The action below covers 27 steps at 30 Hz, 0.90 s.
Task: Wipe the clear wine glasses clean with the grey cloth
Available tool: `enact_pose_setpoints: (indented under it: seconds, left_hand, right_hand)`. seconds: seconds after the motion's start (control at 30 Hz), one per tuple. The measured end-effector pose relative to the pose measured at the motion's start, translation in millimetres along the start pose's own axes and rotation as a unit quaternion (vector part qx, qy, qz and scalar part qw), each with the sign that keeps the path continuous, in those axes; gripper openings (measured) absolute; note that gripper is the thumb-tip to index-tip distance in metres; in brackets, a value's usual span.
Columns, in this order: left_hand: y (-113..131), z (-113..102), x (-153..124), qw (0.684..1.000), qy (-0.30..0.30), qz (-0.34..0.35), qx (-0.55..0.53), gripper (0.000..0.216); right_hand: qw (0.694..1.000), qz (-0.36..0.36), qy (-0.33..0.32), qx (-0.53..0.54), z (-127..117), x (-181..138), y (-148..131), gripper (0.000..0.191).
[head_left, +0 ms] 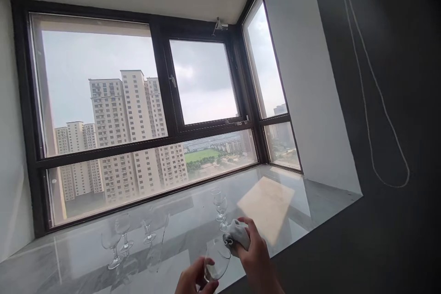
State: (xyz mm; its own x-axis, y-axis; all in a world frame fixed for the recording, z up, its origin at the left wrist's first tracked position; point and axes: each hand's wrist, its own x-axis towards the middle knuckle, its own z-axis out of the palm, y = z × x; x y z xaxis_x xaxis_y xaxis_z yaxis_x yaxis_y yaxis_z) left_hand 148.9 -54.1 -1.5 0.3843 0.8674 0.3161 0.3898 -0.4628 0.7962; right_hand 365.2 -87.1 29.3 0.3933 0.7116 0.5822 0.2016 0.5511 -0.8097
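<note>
Low in the view, my left hand (197, 277) is closed around a clear wine glass (220, 257), which is tilted with its rim up and to the right. My right hand (254, 249) grips a bunched grey-white cloth (240, 232) with a dark printed patch. The cloth is right beside the rim of the glass; whether it touches cannot be made out. Just beyond the cloth, two stemmed glasses (219, 198) stand upright on the marble sill (186, 232).
Three more stemmed glasses (110, 241) stand upright on the left part of the sill. Dark-framed windows (103, 149) rise behind it. A looped blind cord (370, 147) hangs against the dark wall at right. The sill's front edge (320, 226) runs diagonally past my right hand.
</note>
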Motion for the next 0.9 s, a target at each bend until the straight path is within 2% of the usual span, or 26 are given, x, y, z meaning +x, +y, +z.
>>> enact_pose_setpoints:
  seconds: [0.1,0.17,0.27,0.33,0.5,0.7,0.9]
  left_hand:
    - [9.4,12.5,18.2,0.997,0.04,0.008,-0.071,0.037]
    - [14.6,22.6,36.1,0.989,0.061,-0.011,-0.133,0.034]
    - [16.2,36.8,66.1,0.97,0.059,-0.043,-0.233,0.041]
    - [13.8,45.6,83.9,0.963,0.054,-0.044,-0.261,0.043]
    - [6.3,67.5,112.1,0.966,0.064,-0.042,-0.245,0.041]
    - [3.7,84.3,128.1,0.962,0.103,-0.049,-0.249,0.041]
    - [-5.3,90.2,137.5,0.982,0.118,-0.026,-0.146,0.032]
  right_hand:
    - [1.0,0.022,0.012,-0.012,-14.0,5.2,-8.0,0.039]
    - [0.999,0.022,0.031,-0.027,-18.5,7.2,-9.5,0.037]
    - [0.998,0.019,0.037,-0.039,-17.7,7.8,-5.5,0.038]
    - [0.998,0.017,0.054,-0.034,-13.9,7.8,1.4,0.038]
    - [0.996,-0.003,0.094,-0.012,-6.2,10.0,20.0,0.042]
    - [0.994,0.002,0.101,-0.03,-8.2,10.9,17.8,0.042]
    - [0.993,-0.01,0.107,-0.044,-8.9,13.0,21.5,0.044]
